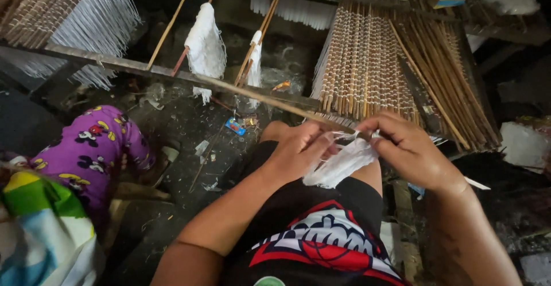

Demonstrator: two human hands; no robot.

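Observation:
My left hand [298, 148] and my right hand [410, 148] meet over my knee, both pinching a hank of white strands [338, 165] that droops between them. A long thin bamboo stick [258, 96] runs from the upper left down into my hands, and the strands hang from its near end. Both hands' fingers are closed around the strands and stick. My legs in black shorts with a red and white print [321, 240] lie below.
A rack of bamboo sticks wound with white strands [373, 68] leans ahead at right. Two white bundles on sticks [205, 45] stand at centre. Another rack [63, 16] is upper left. A person in purple patterned clothes [92, 148] crouches left. The dark floor is littered.

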